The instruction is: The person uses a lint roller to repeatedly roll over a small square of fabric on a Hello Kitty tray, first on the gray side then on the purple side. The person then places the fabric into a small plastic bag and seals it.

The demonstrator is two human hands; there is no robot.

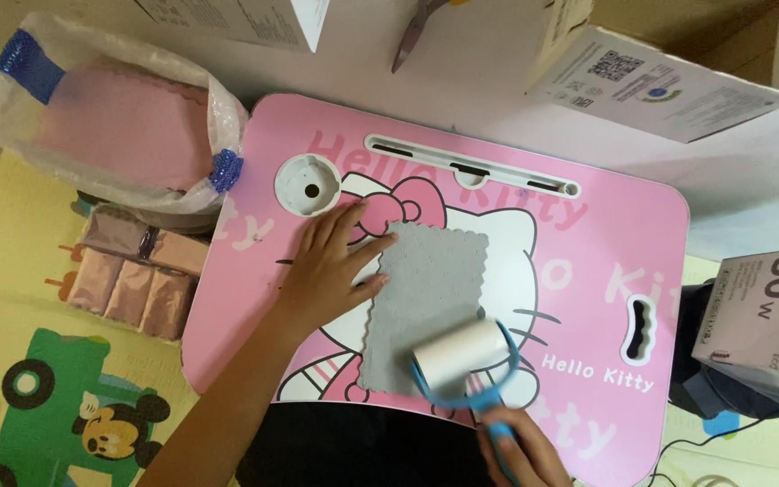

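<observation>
1. At the upper left of the frame a plastic bag (105, 117) held pink cloths; below it lay a pack of folded brownish cloths (142, 271) on a play mat (11, 298).
2. The left hand (331, 266) lay flat on the pink table (606, 234), fingers (364, 243) spread wide and pressing the left edge of the grey cloth (426, 298).
3. The cloth lay mid-frame on the table, flat, its lower right corner under the roller (462, 353).
4. The right hand (520, 451), at the lower edge of the frame, had its fingers closed around the roller's blue handle (493, 406).
5. To do the stroke well, I judge the left hand should keep the cloth pinned while the roller runs in straight passes away from it, so the cloth does not lift or bunch.
6. Nothing blocked the cloth; the cup hole (308, 183) and slot (471, 167) sat above it.
7. Cardboard boxes (669, 81) and a grey box (764, 316) crowded the right.
</observation>
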